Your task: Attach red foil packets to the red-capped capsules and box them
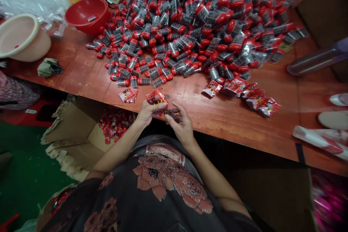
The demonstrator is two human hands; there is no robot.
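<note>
- In our left hand [146, 112] we grasp a red packet [157, 98] between thumb and fingers, just above the near edge of the bench [217, 114]; our fingers hide part of it.
- Our right hand [181, 123], beside it, closes on a small cluster of dark pieces [172, 114]. Blur and fingers leave us unsure what they are, or whether they touch the packet.
- Across the far middle we see a broad heap of red-ended clear tubes [163, 30] with dark contents; the upper ones cover many beneath.
- Flat red packets [127, 95] lie just left of our hands, and a row of filled-looking packets [252, 96] lies to the right. They carry a printed figure in black and yellow, and we find their print too small to read.
- At far left are a red bowl [87, 12] with one tube inside and a pale bowl [38, 41] cut off by the view's edge.
- Below the bench, on the left, a torn cardboard box [73, 127] holds small red packets [116, 125], partly hidden by the bench.
- Letter-like marks cross our dark patterned shirt [174, 185], but we cannot make them out.
- Bright pink items [328, 203] at near right are blurred and cut off.
</note>
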